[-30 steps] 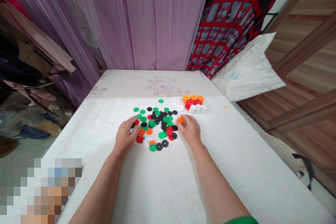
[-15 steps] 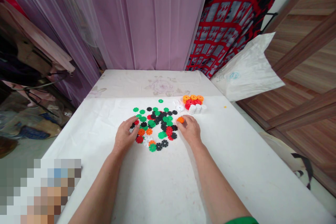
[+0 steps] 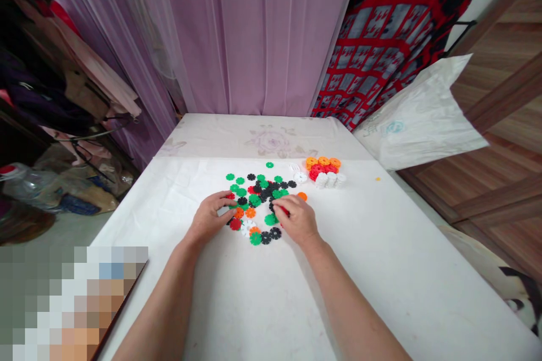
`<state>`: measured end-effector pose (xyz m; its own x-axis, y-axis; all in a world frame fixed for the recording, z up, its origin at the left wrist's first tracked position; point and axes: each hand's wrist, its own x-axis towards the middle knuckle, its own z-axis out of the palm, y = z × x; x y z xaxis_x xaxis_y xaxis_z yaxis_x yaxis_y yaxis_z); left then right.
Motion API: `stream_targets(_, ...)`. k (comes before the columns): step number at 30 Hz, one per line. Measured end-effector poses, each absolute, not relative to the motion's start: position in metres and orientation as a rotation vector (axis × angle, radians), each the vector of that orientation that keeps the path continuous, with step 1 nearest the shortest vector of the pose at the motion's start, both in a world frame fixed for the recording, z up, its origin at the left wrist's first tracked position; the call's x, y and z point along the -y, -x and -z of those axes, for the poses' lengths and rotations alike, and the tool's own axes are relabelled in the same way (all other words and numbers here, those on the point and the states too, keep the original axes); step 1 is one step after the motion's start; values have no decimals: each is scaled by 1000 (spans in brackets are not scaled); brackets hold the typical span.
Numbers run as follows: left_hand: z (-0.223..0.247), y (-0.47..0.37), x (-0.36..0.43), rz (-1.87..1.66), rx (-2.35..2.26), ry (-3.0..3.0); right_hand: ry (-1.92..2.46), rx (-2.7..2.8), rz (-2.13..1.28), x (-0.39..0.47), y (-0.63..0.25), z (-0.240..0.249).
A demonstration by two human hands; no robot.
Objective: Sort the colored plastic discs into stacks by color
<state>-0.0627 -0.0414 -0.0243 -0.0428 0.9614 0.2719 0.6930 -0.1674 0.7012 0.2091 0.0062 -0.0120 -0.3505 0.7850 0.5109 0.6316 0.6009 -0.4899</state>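
Observation:
Notched plastic discs in green, black, red, orange and white lie in a loose pile on the white tabletop. My left hand (image 3: 213,215) is at the pile's left edge, fingers apart, beside an orange disc (image 3: 239,212) and a red disc (image 3: 235,224). At the right side, my right hand (image 3: 296,218) has its fingers closed on a red disc (image 3: 284,211), close to a green disc (image 3: 271,219). A single orange disc (image 3: 302,196) lies just beyond my right hand. Behind it stand grouped orange discs (image 3: 323,162), red discs (image 3: 317,172) and white discs (image 3: 331,180).
The cloth-covered table (image 3: 254,293) reaches back to a purple curtain (image 3: 254,34). A white plastic bag (image 3: 417,118) hangs at the right edge. Clothes on a rack (image 3: 84,79) stand at the left.
My right hand has let go of the orange disc, moved left to the pile and taken hold of a red disc. The whole view has shifted slightly; my left hand stays beside the pile.

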Motion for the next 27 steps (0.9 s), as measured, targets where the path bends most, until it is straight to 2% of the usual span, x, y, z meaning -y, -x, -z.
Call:
stream_targets(4, 27, 63, 40, -1035, -1772, -1953, 1146, 2420, -422, 10, -177, 2)
stream_targets(11, 34, 64, 38, -991, -1784, -2144, 1382, 2663, -368, 8, -155, -25)
stream_targets(27, 38, 64, 37, -977, -1782, -2225, 1489, 2496, -545, 6, -143, -22)
